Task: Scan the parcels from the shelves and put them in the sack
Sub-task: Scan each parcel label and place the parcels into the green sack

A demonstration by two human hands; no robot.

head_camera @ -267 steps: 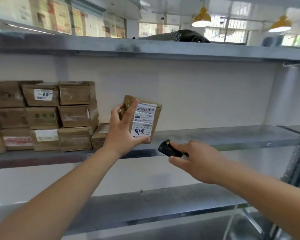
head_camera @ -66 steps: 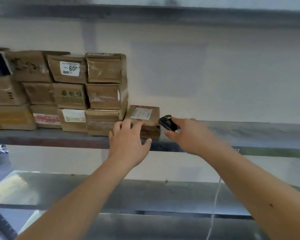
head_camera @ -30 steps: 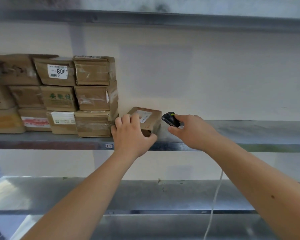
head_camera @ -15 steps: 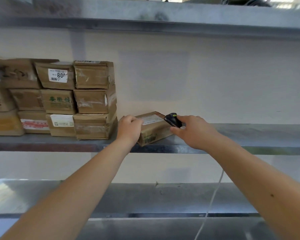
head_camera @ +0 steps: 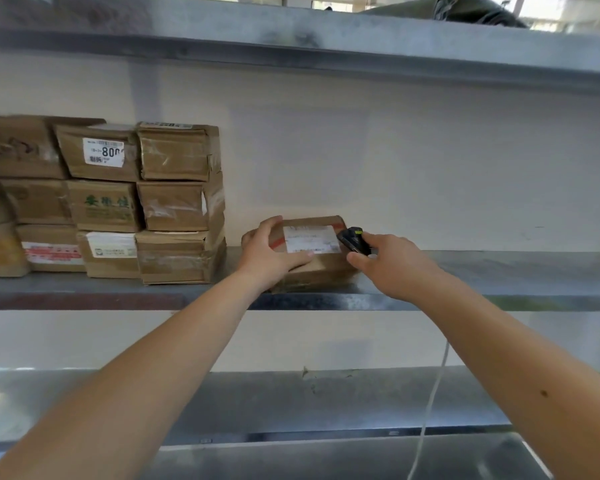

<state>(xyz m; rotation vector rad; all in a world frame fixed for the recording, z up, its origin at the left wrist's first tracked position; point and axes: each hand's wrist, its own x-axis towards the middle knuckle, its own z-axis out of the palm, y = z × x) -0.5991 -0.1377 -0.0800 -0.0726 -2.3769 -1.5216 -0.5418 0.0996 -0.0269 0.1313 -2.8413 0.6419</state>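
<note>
1. The parcel (head_camera: 312, 252) is lying on the shelf (head_camera: 499, 271), gripped by the left hand (head_camera: 269, 252), which partly hides it.
2. The scanner (head_camera: 354, 240) is pinched by the right hand (head_camera: 394, 263), mostly covered.
3. Label text is unreadable.

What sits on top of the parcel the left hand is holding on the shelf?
On the parcel lies a white label with red tape beside it. The left hand covers its left part, so anything there is hidden.

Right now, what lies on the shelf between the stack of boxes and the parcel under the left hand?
Only bare shelf between the stack of boxes and the parcel, seen in the head view.
</note>
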